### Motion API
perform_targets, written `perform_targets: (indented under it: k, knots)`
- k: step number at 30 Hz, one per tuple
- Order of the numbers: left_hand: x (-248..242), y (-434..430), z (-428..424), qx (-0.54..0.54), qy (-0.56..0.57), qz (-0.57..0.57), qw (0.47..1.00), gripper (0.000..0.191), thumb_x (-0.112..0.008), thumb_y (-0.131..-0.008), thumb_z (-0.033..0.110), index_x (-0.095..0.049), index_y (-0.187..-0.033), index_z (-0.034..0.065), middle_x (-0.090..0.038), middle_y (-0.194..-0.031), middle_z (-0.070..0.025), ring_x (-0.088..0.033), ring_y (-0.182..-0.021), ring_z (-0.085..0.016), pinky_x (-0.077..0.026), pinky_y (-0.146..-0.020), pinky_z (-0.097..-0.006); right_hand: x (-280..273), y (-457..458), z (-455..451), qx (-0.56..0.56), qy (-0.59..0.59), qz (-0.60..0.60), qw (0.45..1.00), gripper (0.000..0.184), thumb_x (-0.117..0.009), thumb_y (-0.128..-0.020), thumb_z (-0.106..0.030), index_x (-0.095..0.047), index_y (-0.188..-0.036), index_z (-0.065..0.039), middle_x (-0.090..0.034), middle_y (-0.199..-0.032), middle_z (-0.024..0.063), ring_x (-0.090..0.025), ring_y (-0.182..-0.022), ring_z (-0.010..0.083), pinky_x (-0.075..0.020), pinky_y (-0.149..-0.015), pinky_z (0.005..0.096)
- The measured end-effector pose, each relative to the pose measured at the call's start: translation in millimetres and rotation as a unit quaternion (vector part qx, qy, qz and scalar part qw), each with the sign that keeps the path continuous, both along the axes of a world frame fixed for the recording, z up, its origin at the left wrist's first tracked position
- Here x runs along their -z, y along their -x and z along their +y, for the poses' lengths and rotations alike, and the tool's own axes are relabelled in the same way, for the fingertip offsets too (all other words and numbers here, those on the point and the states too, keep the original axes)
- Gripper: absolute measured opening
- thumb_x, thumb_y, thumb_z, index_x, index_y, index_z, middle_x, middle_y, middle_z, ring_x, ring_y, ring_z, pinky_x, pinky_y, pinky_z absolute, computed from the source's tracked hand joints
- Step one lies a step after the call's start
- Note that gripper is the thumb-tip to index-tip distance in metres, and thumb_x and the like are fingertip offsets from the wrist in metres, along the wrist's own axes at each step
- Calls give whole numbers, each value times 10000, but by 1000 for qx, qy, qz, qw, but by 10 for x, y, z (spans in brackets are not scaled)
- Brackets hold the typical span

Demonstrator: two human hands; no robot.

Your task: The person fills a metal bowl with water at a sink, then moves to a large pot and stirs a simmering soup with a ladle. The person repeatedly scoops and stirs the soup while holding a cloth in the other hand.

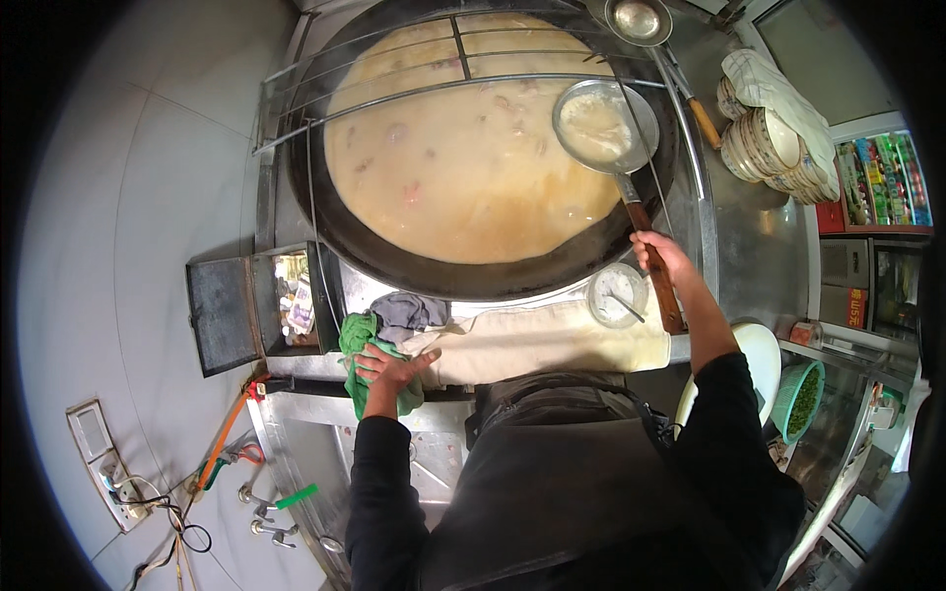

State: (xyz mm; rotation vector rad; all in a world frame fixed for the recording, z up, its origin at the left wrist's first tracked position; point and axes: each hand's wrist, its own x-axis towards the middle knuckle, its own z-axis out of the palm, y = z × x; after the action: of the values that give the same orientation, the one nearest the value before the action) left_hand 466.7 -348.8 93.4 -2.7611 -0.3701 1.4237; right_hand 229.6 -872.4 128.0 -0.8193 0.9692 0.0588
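My right hand (661,253) grips the wooden handle of a large metal ladle (565,151). Its round bowl sits at the right side of a very wide dark wok (473,279) and holds pale broth with whitish pieces. Cloudy, cream-coloured broth (458,170) with darker bits fills much of the wok. A glass jar (615,295) of white contents, a spoon in it, stands just left of the handle. My left hand (390,367) lies with fingers spread on a bunched green cloth (360,334), beside a grey cloth (414,314).
Metal rack bars (462,48) span the wok's far part. An opened metal box (294,299) stands left, above a sink (436,454) with taps (270,530). Another ladle (637,21) and stacked bowls (761,148) are right, near a green basket (800,402). A beige cloth (532,343) covers the front edge.
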Motion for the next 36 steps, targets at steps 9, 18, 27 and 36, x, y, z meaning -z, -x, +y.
perform_targets:
  k: [9,18,27,36]
  knots:
    - [-33,-22,1,10,-1,2,1000,1688,-717,-375,890,235,-1483,43,258,-1535,-278,224,-1422,-465,13,-1155,-579,-781,522,214,-139,25,119,983,200,-668,-872,-180,-598,-1004,-46,-565,-711,6,-529,-542,111,-448,-498,272]
    - [-80,-17,-2,-34,27,-3,999,1645,-783,-430,810,254,-1486,92,285,-1539,-243,259,-1422,-430,8,-1124,-643,-772,165,447,-341,13,159,926,218,-680,-873,-193,-525,-977,-82,-574,-735,10,-561,-556,105,-500,-507,292]
    - [-136,-33,0,-25,37,13,999,1705,-746,-384,863,262,-1461,10,291,-1503,-319,267,-1398,-482,46,-1143,-587,-415,-680,1148,-351,-44,75,932,179,-657,-883,-153,-515,-950,-67,-568,-704,29,-560,-558,128,-482,-483,308]
    - [-137,-54,-21,-30,33,10,999,1686,-768,-398,835,263,-1470,44,274,-1519,-300,267,-1410,-453,52,-1129,-613,-200,-1732,1780,-322,-77,-3,943,144,-625,-886,-160,-561,-837,-41,-581,-666,56,-567,-565,149,-491,-523,306]
